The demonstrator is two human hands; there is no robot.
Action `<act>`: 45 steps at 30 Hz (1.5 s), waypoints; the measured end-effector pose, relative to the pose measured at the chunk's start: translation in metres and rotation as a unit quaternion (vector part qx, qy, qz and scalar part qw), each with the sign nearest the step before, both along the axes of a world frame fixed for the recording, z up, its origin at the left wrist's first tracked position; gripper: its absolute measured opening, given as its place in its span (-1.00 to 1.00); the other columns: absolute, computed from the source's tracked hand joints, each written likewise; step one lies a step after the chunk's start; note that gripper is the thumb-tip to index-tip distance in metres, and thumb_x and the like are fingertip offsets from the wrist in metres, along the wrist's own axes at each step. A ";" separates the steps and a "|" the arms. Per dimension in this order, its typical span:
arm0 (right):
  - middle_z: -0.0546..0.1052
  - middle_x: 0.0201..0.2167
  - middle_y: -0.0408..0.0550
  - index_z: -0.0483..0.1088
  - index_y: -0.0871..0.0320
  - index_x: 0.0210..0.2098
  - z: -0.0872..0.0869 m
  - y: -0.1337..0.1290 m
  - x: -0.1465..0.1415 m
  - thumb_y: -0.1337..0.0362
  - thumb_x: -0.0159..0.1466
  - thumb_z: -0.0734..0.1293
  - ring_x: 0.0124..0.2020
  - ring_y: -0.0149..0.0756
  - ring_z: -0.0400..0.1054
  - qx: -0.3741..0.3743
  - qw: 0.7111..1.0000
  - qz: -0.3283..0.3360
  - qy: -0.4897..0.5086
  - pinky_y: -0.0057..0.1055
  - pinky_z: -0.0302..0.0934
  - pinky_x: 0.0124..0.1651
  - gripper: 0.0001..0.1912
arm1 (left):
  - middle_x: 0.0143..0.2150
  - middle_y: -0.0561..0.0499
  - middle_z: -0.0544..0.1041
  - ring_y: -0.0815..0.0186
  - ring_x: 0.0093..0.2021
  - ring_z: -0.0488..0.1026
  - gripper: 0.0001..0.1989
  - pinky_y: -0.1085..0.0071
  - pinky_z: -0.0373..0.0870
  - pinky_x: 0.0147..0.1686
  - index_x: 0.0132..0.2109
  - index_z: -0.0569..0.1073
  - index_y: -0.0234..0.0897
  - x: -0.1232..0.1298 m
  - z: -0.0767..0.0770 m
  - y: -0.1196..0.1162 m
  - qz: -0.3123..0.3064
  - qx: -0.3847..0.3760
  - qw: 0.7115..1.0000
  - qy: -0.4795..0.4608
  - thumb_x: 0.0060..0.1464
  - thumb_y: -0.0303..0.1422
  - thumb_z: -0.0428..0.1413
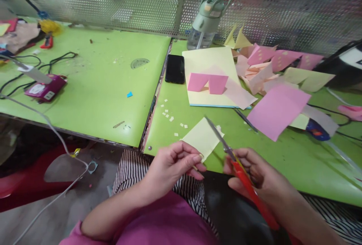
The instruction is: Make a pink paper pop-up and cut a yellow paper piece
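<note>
My right hand (254, 173) grips a pair of scissors (244, 181) with red handles; the blades point up and to the left, over a pale yellow paper sheet (202, 137). Thumb and forefinger of my left hand (178, 162) are pinched on a tiny pale yellow paper piece (201, 156), mostly hidden by the fingers. That hand is just in front of the sheet, near the table's front edge. Several small cut paper bits (171, 118) lie scattered to the sheet's left. Behind it, a folded pink paper (208, 83) stands on a stack of pale yellow sheets (210, 58).
A black phone (174, 69) lies left of the stack, with a water bottle (206, 22) behind. Folded pink and yellow papers (285, 60) crowd the right back, near a flat pink sheet (279, 111). A purple power socket (46, 86) with cables sits on the left table.
</note>
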State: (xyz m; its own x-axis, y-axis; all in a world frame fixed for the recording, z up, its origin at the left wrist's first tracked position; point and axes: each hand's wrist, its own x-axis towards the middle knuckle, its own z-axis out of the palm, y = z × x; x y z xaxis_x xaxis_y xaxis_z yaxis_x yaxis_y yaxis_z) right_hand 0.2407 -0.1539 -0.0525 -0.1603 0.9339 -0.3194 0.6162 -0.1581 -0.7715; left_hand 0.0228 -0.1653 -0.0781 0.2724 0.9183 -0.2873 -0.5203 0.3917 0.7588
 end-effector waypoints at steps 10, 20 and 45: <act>0.51 -0.29 -0.13 0.22 0.04 -0.19 0.019 0.020 -0.049 -0.01 0.11 0.45 -0.35 -0.32 0.46 -0.071 0.977 0.002 0.201 -0.32 0.44 -0.22 -0.56 | -0.42 0.08 0.63 0.37 -0.45 0.60 -0.45 0.50 0.57 -0.34 0.20 0.29 -0.27 0.002 0.000 -0.003 0.020 0.061 0.998 0.000 0.13 -0.31 0.29; 0.43 -0.45 -0.26 0.27 0.04 -0.25 0.012 0.020 -0.052 0.19 -0.04 0.55 -0.44 -0.38 0.40 -0.102 0.969 -0.043 0.223 -0.42 0.36 -0.36 -0.54 | -0.41 0.06 0.61 0.40 -0.37 0.59 -0.65 0.51 0.56 -0.29 -0.02 0.42 -0.31 0.001 -0.006 -0.008 0.020 0.089 0.995 0.032 0.13 -0.23 0.28; 0.53 -0.51 -0.29 0.29 -0.02 -0.14 0.010 -0.004 -0.002 0.20 0.00 0.49 -0.54 -0.32 0.43 0.023 0.988 0.126 -0.091 -0.46 0.25 -0.50 -0.54 | -0.47 0.16 0.61 0.46 -0.51 0.61 -0.81 0.67 0.54 -0.47 -0.31 0.38 -0.30 -0.012 0.006 0.010 0.095 0.033 0.995 0.013 0.12 -0.37 0.27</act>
